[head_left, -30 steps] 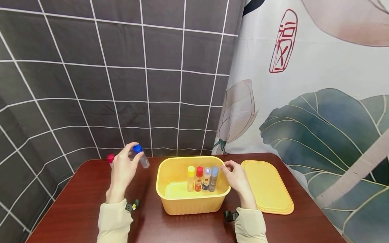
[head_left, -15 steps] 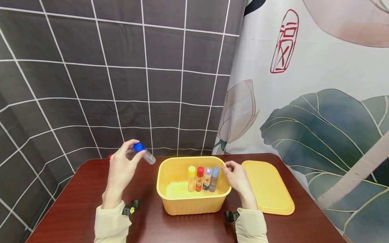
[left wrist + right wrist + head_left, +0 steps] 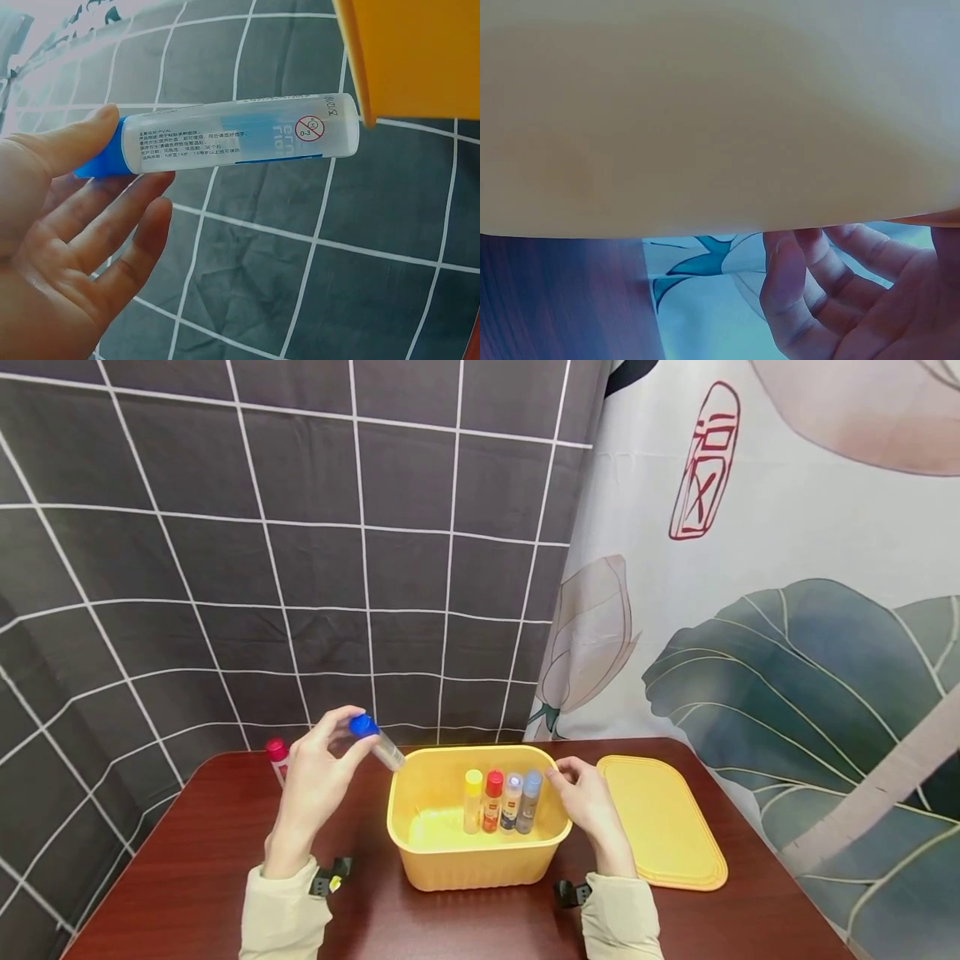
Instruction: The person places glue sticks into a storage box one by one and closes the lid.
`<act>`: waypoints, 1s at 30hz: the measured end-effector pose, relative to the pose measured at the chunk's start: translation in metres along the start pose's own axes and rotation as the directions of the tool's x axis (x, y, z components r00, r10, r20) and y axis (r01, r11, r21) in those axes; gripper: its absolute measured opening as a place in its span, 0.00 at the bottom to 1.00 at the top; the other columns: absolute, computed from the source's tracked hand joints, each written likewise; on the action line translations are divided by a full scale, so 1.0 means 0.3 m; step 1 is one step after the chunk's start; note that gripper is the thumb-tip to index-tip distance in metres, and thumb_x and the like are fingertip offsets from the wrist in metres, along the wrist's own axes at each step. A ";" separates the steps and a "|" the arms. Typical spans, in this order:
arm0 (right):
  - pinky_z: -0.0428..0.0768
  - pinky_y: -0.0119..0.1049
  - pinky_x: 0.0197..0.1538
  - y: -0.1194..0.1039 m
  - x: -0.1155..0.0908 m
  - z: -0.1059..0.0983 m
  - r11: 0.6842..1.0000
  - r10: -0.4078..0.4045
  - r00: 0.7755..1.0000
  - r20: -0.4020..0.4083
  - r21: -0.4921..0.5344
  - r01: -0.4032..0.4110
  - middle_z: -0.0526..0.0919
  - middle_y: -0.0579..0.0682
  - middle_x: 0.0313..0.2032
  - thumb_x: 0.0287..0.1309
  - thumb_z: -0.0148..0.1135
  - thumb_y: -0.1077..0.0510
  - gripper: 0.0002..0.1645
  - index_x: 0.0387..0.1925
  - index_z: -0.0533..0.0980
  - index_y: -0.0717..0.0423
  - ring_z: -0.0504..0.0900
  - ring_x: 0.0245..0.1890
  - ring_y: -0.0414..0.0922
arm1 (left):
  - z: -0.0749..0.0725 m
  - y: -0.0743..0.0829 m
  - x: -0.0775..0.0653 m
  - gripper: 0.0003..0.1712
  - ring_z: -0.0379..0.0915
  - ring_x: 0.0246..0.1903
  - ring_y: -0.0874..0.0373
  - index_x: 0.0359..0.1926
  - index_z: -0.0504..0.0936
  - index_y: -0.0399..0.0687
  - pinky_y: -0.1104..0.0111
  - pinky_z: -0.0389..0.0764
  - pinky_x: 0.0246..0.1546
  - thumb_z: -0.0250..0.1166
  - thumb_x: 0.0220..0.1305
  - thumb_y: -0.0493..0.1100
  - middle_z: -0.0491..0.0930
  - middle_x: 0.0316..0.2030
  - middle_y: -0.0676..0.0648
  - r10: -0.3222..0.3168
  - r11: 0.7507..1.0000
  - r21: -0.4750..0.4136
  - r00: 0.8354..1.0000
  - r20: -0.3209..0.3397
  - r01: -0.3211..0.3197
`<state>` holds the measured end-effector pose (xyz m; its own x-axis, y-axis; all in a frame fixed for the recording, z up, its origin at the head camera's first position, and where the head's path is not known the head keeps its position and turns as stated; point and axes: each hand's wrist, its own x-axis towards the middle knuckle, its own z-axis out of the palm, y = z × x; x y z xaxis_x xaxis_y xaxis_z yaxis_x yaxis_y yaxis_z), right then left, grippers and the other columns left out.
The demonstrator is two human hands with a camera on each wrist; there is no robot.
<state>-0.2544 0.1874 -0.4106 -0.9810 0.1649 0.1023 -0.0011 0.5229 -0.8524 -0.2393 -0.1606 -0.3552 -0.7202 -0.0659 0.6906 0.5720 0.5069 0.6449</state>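
Observation:
My left hand (image 3: 318,777) pinches a clear glue bottle (image 3: 386,748) by its blue cap. It slants with its lower end close to the left rim of the yellow storage box (image 3: 423,864). In the left wrist view, printed text and a "0-3" warning sign show on the glue bottle (image 3: 247,135), beside the yellow wall (image 3: 420,60). My right hand (image 3: 588,802) grips the box's right rim; its fingertips are partly hidden in the right wrist view. Inside, a yellow-capped bottle (image 3: 472,802), a red-capped one (image 3: 492,802) and two paler-capped ones (image 3: 520,802) stand in a row.
A bottle with a dark pink cap (image 3: 277,760) stands on the table behind my left hand. The yellow lid (image 3: 663,822) lies flat right of the box on the dark red table (image 3: 187,877). A grid-patterned cloth (image 3: 300,568) hangs behind.
My left hand has carried the glue bottle rightward toward the box's left rim. The pink-capped bottle shows more fully again behind it. My right hand has stayed at the rim.

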 end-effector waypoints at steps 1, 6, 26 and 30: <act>0.74 0.35 0.32 0.000 -0.001 0.000 1.000 0.000 1.000 -0.001 0.002 0.000 0.74 0.53 0.30 0.66 0.60 0.58 0.12 0.45 0.78 0.63 0.73 0.31 0.48 | 0.005 0.002 0.001 0.25 0.83 0.41 0.48 0.52 0.80 0.41 0.85 0.73 0.42 0.76 0.52 0.35 0.85 0.41 0.41 0.005 1.000 0.000 1.000 0.010 -0.005; 0.73 0.35 0.32 -0.002 0.001 -0.002 1.000 -0.003 1.000 -0.004 0.002 0.003 0.73 0.53 0.30 0.66 0.60 0.59 0.11 0.44 0.78 0.64 0.73 0.32 0.48 | 0.026 0.014 0.001 0.25 0.83 0.41 0.51 0.52 0.80 0.43 0.83 0.74 0.41 0.76 0.52 0.35 0.85 0.40 0.43 0.022 1.000 -0.006 0.999 0.044 -0.022; 0.75 0.35 0.33 -0.002 0.000 -0.003 1.000 0.012 1.000 0.003 0.001 -0.012 0.76 0.54 0.32 0.66 0.60 0.58 0.12 0.45 0.78 0.63 0.74 0.32 0.48 | 0.129 0.023 -0.020 0.24 0.82 0.36 0.57 0.51 0.81 0.45 0.62 0.83 0.39 0.76 0.52 0.38 0.84 0.37 0.50 0.015 1.000 0.002 0.973 0.232 -0.016; 0.74 0.35 0.32 -0.001 0.000 -0.002 1.000 -0.003 1.000 -0.005 0.001 0.003 0.76 0.53 0.31 0.65 0.61 0.59 0.12 0.44 0.79 0.63 0.74 0.32 0.48 | 0.157 0.014 -0.024 0.22 0.81 0.34 0.56 0.50 0.81 0.45 0.59 0.83 0.38 0.76 0.53 0.37 0.84 0.36 0.49 0.024 1.000 -0.009 0.965 0.260 -0.023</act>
<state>-0.2543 0.1877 -0.4099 -0.9799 0.1677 0.1077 -0.0042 0.5228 -0.8524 -0.2502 -0.1176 -0.3728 -0.7834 0.1726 0.5970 0.5919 0.5003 0.6320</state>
